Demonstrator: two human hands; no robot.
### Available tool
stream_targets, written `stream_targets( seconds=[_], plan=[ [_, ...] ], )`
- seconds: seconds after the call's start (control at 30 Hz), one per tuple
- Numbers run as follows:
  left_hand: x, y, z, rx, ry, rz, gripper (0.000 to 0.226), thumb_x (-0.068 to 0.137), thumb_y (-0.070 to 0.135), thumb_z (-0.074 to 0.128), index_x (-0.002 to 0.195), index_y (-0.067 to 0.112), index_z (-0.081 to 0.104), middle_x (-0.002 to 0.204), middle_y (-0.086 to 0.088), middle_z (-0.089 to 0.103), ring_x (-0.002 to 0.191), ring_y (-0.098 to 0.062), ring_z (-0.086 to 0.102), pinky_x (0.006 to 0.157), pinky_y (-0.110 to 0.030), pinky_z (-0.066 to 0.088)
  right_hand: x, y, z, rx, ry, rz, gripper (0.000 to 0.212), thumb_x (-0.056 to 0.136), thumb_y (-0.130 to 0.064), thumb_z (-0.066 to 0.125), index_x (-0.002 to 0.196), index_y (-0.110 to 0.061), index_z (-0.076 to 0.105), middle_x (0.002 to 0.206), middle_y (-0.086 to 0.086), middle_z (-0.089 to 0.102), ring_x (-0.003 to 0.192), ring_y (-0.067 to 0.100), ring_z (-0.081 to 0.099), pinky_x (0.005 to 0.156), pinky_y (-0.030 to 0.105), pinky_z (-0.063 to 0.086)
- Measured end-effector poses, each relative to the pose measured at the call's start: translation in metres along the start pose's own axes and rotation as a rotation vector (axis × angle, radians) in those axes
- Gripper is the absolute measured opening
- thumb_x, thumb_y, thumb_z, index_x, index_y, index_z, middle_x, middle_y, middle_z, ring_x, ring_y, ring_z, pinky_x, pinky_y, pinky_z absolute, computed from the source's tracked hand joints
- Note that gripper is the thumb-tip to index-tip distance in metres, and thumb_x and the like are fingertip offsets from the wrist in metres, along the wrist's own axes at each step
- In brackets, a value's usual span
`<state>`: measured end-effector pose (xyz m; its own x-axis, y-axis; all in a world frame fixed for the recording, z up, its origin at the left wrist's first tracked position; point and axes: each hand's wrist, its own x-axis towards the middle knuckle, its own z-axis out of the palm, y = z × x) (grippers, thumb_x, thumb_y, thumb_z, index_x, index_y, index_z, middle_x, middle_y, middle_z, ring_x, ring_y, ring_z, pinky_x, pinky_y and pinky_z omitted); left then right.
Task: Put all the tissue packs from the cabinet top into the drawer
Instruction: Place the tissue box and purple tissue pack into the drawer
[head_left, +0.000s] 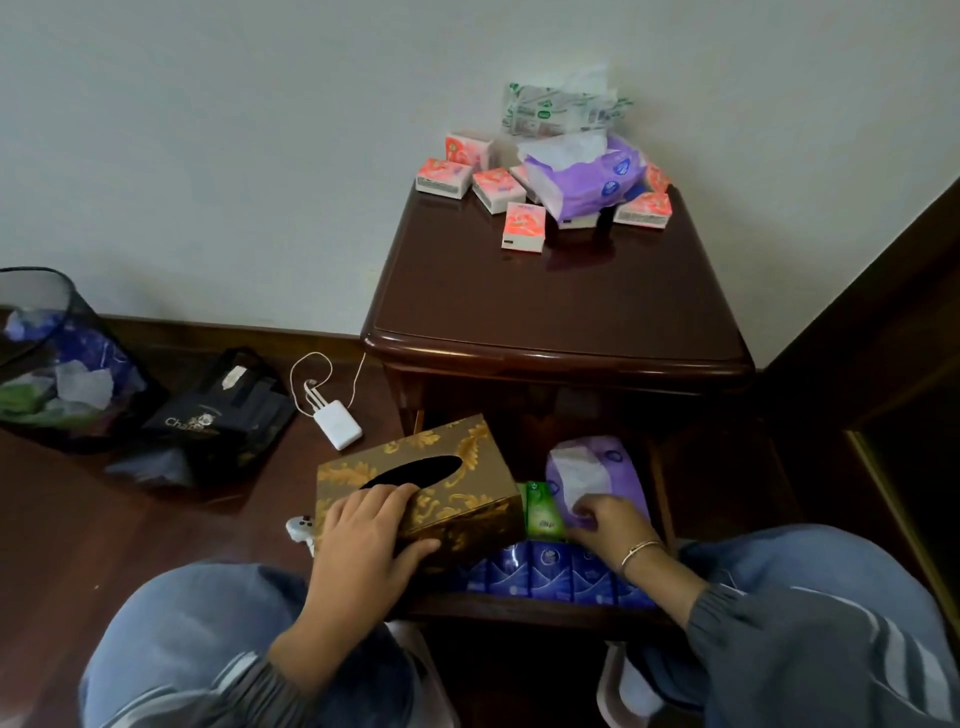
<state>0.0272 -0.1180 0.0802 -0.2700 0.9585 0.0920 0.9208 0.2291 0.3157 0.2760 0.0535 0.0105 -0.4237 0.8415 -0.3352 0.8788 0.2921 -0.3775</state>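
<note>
A gold box (421, 488) is being gripped by the left hand (363, 540) – the fingers (387, 496) are lying together over the top beside the dark slot, and the thumb is pressed against the near side. The box is being held tilted over the left part of the open drawer (530, 608). A purple pack (597, 478) is being pinched at its near edge by the right hand (605, 522) inside the drawer, the fingertips closed on the wrapper; white tissue is showing through its opening. A green pack (543, 512) is standing between the box and the purple pack, and a row of blue packs (550, 574) is lying along the drawer front.

On the cabinet top (545, 296), well apart from the hands, the remaining packs are being left at the back by the wall – several pink packs (522, 226), a larger purple bag (587, 179) with tissue protruding, and a clear green-printed bag (561, 106) behind it.

On the floor to the left a white charger (337, 426), a black bag (223, 415) and a bin (47, 358) are sitting.
</note>
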Motion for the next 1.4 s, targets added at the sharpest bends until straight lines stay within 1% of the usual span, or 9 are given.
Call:
stream_targets(
  seconds=[0.1, 0.23, 0.4, 0.53, 0.67, 0.83, 1.07, 1.23, 1.4],
  plan=[
    [0.001, -0.003, 0.002, -0.005, -0.009, -0.029, 0.056, 0.075, 0.049, 0.073, 0.12, 0.019, 0.061, 0.11, 0.003, 0.064, 0.102, -0.023, 0.06, 0.089, -0.042, 0.045, -0.008, 0.006, -0.002, 0.182, 0.108, 0.077, 0.034, 0.082, -0.035, 0.068, 0.11, -0.017, 0.067, 0.11, 0.0, 0.069, 0.104, 0.021, 0.063, 0.085, 0.03, 0.049],
    [0.003, -0.004, 0.003, -0.036, -0.025, -0.074, 0.056, 0.079, 0.051, 0.067, 0.125, 0.021, 0.057, 0.115, 0.005, 0.061, 0.108, -0.021, 0.055, 0.093, -0.039, 0.039, -0.013, 0.018, -0.015, 0.261, 0.482, 0.221, 0.01, 0.081, -0.02, 0.068, 0.087, -0.013, 0.069, 0.09, 0.009, 0.066, 0.08, 0.027, 0.062, 0.063, 0.027, 0.042],
    [0.006, -0.004, 0.006, -0.063, -0.02, -0.097, 0.056, 0.079, 0.052, 0.066, 0.126, 0.023, 0.056, 0.116, 0.005, 0.06, 0.11, -0.02, 0.054, 0.095, -0.04, 0.038, -0.01, 0.032, -0.014, 0.359, 0.364, 0.512, 0.021, 0.087, -0.026, 0.063, 0.09, -0.006, 0.06, 0.096, 0.02, 0.066, 0.089, 0.033, 0.062, 0.068, 0.029, 0.04],
    [0.008, -0.004, 0.007, -0.078, -0.015, -0.095, 0.056, 0.08, 0.052, 0.065, 0.128, 0.024, 0.054, 0.118, 0.006, 0.059, 0.113, -0.018, 0.052, 0.098, -0.038, 0.035, -0.009, 0.033, -0.017, 0.346, 0.384, 0.534, 0.027, 0.088, -0.027, 0.062, 0.099, -0.004, 0.055, 0.1, 0.024, 0.065, 0.091, 0.037, 0.062, 0.069, 0.031, 0.041],
    [0.008, -0.005, 0.008, -0.082, -0.023, -0.11, 0.057, 0.081, 0.053, 0.064, 0.129, 0.025, 0.053, 0.121, 0.007, 0.058, 0.114, -0.017, 0.051, 0.099, -0.038, 0.034, -0.006, 0.033, -0.019, 0.167, 0.243, 0.523, 0.043, 0.091, -0.034, 0.055, 0.118, -0.002, 0.044, 0.111, 0.024, 0.061, 0.101, 0.04, 0.06, 0.075, 0.038, 0.047],
    [0.007, -0.006, 0.008, -0.091, -0.023, -0.114, 0.057, 0.081, 0.052, 0.064, 0.129, 0.025, 0.053, 0.121, 0.007, 0.058, 0.114, -0.017, 0.051, 0.1, -0.039, 0.034, -0.004, 0.029, -0.013, 0.207, 0.269, 0.539, 0.042, 0.086, -0.024, 0.064, 0.115, -0.002, 0.043, 0.107, 0.024, 0.062, 0.097, 0.04, 0.062, 0.07, 0.036, 0.046],
    [0.009, -0.005, 0.008, -0.088, -0.023, -0.117, 0.056, 0.08, 0.052, 0.066, 0.127, 0.025, 0.055, 0.118, 0.006, 0.059, 0.112, -0.018, 0.052, 0.099, -0.039, 0.035, 0.002, 0.035, 0.0, 0.729, 0.321, 0.693, 0.016, 0.082, -0.004, 0.066, 0.092, 0.008, 0.063, 0.08, 0.025, 0.069, 0.063, 0.031, 0.067, 0.067, 0.046, 0.058],
    [0.009, -0.005, 0.009, -0.086, -0.031, -0.121, 0.056, 0.08, 0.053, 0.065, 0.128, 0.026, 0.054, 0.119, 0.007, 0.058, 0.112, -0.017, 0.052, 0.099, -0.038, 0.034, 0.011, 0.029, -0.003, 1.139, 0.404, 0.792, 0.008, 0.083, 0.005, 0.062, 0.09, 0.004, 0.061, 0.07, 0.014, 0.064, 0.058, 0.02, 0.063, 0.051, 0.026, 0.055],
    [0.009, -0.005, 0.01, -0.088, -0.027, -0.124, 0.056, 0.078, 0.052, 0.067, 0.126, 0.026, 0.056, 0.118, 0.007, 0.06, 0.111, -0.018, 0.053, 0.098, -0.04, 0.035, 0.032, 0.02, -0.014, 1.337, 0.511, 0.718, 0.01, 0.087, 0.009, 0.052, 0.095, 0.006, 0.058, 0.08, 0.019, 0.062, 0.053, 0.017, 0.065, 0.047, 0.02, 0.052]
  ],
)
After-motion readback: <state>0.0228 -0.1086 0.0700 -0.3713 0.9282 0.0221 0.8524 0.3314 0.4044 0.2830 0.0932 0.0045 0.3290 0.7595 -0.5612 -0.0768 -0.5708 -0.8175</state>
